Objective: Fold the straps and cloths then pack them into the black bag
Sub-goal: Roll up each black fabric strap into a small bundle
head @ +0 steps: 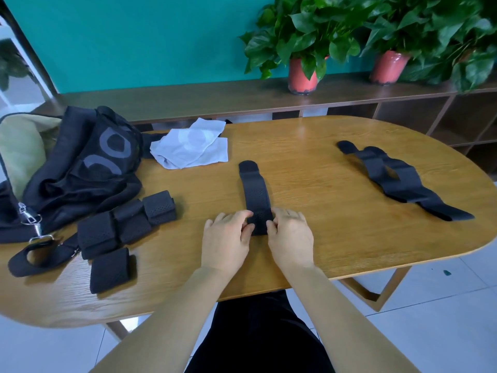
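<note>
Just one view here, from the person's head, facing forward and tilted down across the wooden desk point(336, 170). It's wide-angle, so the desk's edge bows. The left hand point(227, 235) and right hand point(291, 236) sit close, just below centre, on the black strap point(255, 192), forearms entering from the bottom. Far side: low shelf point(242, 99), potted plants point(304, 36), teal wall point(134, 36). Tiled floor point(443, 305) near right.

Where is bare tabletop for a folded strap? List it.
Bare wood: between the flat black perforated strap and the tangled black straps; also the oval wooden table's far edge right of the white cloth. Crowded: left end, with rolled black bundles and the black bag.
</note>
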Motion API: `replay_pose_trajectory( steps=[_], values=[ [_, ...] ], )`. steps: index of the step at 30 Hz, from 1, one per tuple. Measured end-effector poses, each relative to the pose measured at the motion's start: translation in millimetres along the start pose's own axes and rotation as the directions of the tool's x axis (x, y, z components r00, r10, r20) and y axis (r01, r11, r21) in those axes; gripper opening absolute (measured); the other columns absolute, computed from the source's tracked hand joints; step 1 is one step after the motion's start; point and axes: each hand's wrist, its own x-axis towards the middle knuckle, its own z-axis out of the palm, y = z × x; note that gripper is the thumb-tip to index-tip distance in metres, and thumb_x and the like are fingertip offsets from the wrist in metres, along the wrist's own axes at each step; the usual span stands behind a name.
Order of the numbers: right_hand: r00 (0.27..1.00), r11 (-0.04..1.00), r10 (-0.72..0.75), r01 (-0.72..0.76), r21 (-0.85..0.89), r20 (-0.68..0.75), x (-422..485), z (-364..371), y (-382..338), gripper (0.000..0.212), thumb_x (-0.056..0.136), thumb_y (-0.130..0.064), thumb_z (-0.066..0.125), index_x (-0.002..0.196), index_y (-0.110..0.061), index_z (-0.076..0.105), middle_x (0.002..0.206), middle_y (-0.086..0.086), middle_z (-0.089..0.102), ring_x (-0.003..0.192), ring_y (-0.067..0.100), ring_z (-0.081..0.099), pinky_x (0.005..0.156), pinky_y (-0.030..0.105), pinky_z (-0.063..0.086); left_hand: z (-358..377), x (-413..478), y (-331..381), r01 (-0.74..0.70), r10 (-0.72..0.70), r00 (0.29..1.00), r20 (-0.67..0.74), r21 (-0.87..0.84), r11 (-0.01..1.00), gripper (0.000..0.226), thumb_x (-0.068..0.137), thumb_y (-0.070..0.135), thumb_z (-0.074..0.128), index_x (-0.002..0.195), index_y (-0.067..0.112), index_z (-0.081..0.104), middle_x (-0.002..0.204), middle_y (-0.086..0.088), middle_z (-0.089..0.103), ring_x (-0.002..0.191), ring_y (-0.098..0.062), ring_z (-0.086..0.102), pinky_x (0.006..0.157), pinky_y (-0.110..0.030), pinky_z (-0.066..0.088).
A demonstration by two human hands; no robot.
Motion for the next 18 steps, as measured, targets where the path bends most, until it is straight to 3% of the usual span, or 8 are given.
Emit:
replay_pose_trajectory(
  steps=[7, 10, 13, 16, 18],
  values=[
    [1.000, 0.998, 0.005, -0.007, -0.057, -0.030, -1.4, 2.9, -2.2, 0.033, 0.087, -0.012, 0.063, 0.119, -0.005, 0.062, 0.107, 0.014, 0.062, 0.101, 0.031, 0.055, 0.071, 0.035, 0.048, 7.8, -1.6, -3.3, -0.089, 0.089, 0.996, 0.000, 0.094, 0.992, 0.025, 0.089, 0.028, 0.066, 0.112, 0.021, 0.071, 0.089, 0.002, 0.064, 0.083, -0.023, 0.058, 0.067, -0.032, 0.030],
    [1.000, 0.998, -0.005, 0.004, -0.059, -0.025, -0.4, 3.7, -1.2, 0.022, 0.087, -0.009, 0.061, 0.108, -0.006, 0.068, 0.102, 0.011, 0.062, 0.096, 0.030, 0.055, 0.065, 0.033, 0.044, 6.0, -2.7, -2.2, -0.090, 0.084, 0.995, 0.057, 0.116, 0.989, 0.033, 0.086, 0.036, 0.065, 0.116, 0.023, 0.069, 0.108, 0.002, 0.060, 0.098, -0.021, 0.055, 0.075, -0.035, 0.032],
    [0.996, 0.995, -0.056, 0.051, -0.080, -0.067, 0.3, 6.9, 1.1, 0.006, 0.074, 0.001, 0.070, 0.076, -0.005, 0.070, 0.082, 0.008, 0.059, 0.077, 0.029, 0.056, 0.051, 0.024, 0.036, 3.3, -1.6, 0.0, -0.075, 0.062, 0.987, 0.149, 0.085, 0.994, 0.038, 0.091, 0.038, 0.058, 0.126, 0.024, 0.062, 0.136, 0.007, 0.052, 0.124, -0.015, 0.043, 0.092, -0.037, 0.028],
    [0.994, 0.993, -0.091, 0.085, -0.081, -0.067, -0.2, 8.8, 0.2, 0.011, 0.067, 0.003, 0.074, 0.066, -0.006, 0.067, 0.078, 0.008, 0.057, 0.071, 0.027, 0.056, 0.047, 0.022, 0.035, 1.0, 4.7, -1.4, -0.099, 0.092, 0.978, 0.187, 0.031, 0.995, 0.040, 0.094, 0.038, 0.054, 0.131, 0.023, 0.059, 0.143, 0.010, 0.049, 0.133, -0.009, 0.035, 0.100, -0.032, 0.021],
    [0.992, 0.990, -0.121, 0.117, -0.076, -0.046, -0.5, 6.6, 1.4, 0.007, 0.071, -0.001, 0.071, 0.066, -0.005, 0.068, 0.088, 0.010, 0.062, 0.077, 0.029, 0.058, 0.052, 0.025, 0.042, -2.5, 10.2, -4.6, -0.150, 0.135, 0.964, 0.228, 0.049, 0.987, 0.039, 0.096, 0.040, 0.050, 0.131, 0.024, 0.058, 0.142, 0.010, 0.050, 0.132, -0.009, 0.037, 0.100, -0.030, 0.022]
  ],
)
